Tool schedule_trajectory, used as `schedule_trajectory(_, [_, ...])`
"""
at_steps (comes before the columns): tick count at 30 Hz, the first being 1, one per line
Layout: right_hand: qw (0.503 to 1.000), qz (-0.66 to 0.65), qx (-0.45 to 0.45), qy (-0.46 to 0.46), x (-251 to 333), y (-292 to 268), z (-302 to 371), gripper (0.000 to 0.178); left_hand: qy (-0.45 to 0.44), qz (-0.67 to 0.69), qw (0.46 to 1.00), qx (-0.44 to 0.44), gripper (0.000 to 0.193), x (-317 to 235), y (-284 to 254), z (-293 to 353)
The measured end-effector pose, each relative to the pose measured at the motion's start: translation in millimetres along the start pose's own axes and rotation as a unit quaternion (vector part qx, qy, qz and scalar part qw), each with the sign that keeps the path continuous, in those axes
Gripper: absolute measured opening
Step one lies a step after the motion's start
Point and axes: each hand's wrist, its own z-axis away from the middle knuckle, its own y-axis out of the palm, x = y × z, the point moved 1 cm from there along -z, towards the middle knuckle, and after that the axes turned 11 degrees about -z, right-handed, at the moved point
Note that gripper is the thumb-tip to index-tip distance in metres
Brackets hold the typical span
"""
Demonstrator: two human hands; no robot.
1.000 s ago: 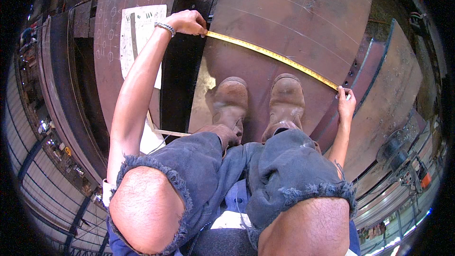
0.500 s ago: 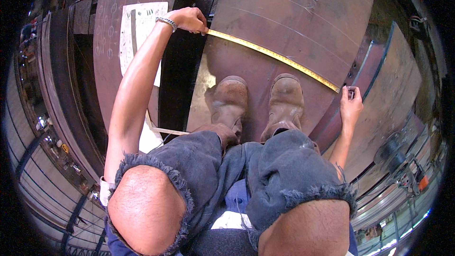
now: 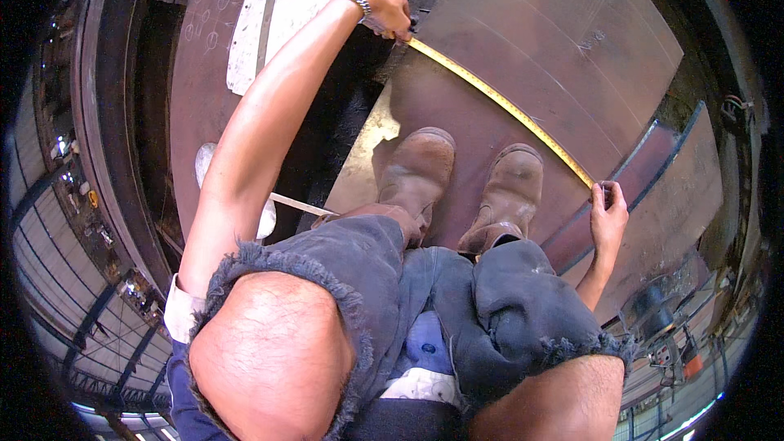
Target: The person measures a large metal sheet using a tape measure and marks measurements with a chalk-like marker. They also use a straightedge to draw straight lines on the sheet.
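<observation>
A yellow tape measure (image 3: 502, 102) stretches across a reddish-brown steel plate (image 3: 563, 41), sloping down from left to right with a slight bow. My left hand (image 3: 385, 12), a chain bracelet at its wrist, pinches the tape at the plate's left edge. At the right edge, my right hand (image 3: 609, 216) has its fingers closed on the other end. A small dark bit shows between those fingertips, too small to make out. Faint curved chalk lines run over the plate beyond the tape. My brown boots (image 3: 416, 167) stand on the plate on the near side of it.
Left of a dark gap (image 3: 327, 106), another plate (image 3: 196, 73) bears chalk circles and a marked white sheet (image 3: 245, 53) with a grey strip on it. A curved steel piece (image 3: 665, 147) lies at the right. Beyond it sits a machine with an orange part (image 3: 692, 366).
The whole view has shifted and turned a little, so plate and hands appear further right. Both hands still hold the tape across the plate, and it bows slightly more.
</observation>
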Motion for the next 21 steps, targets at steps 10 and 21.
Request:
schedule_trajectory(10, [0.999, -0.011, 0.035, -0.004, 13.2, 5.2, 4.9, 0.022, 0.000, -0.006, 0.998, -0.055, 0.030, 3.1, 5.2, -2.1])
schedule_trajectory(21, [0.999, -0.030, 0.041, -0.001, 15.2, 11.8, 4.3, 0.023, 0.005, -0.039, 0.995, -0.091, 0.034, 5.8, 10.3, -0.9])
